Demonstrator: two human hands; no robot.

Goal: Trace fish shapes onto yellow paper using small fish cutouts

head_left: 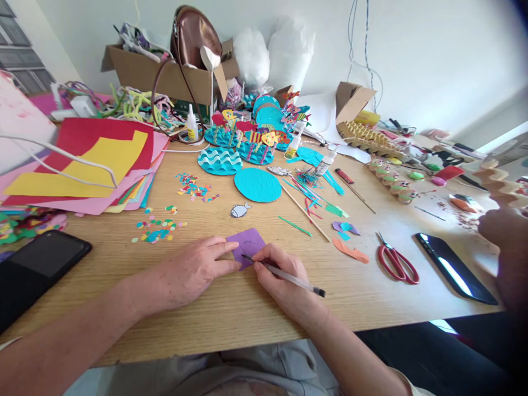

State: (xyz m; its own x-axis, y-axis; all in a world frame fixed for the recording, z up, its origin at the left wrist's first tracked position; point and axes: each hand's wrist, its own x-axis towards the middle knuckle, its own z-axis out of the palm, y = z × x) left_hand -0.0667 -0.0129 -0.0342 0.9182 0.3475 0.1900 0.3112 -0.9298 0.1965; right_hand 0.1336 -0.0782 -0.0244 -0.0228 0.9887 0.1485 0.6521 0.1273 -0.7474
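Note:
A small purple piece of paper [252, 238] lies on the table, with a dark curved outline drawn on it. My right hand [286, 275] is closed around a pen [295, 279] with a clear barrel, its tip touching the purple paper. With fingers stretched out, my left hand [198, 267] lies flat and presses the paper's left edge. Just beyond the paper is a white fish cutout [240, 210]. Behind that rests a blue painted disc [258, 185].
Red-handled scissors [398, 264] and a phone [454, 267] lie at the right, near another person's hand [501, 231]. Stacked coloured paper [82, 165] and a black phone [41, 269] occupy the left. Glue bottles [192, 125], paper dots [160, 228] and a wooden stick [307, 214] lie beyond my hands.

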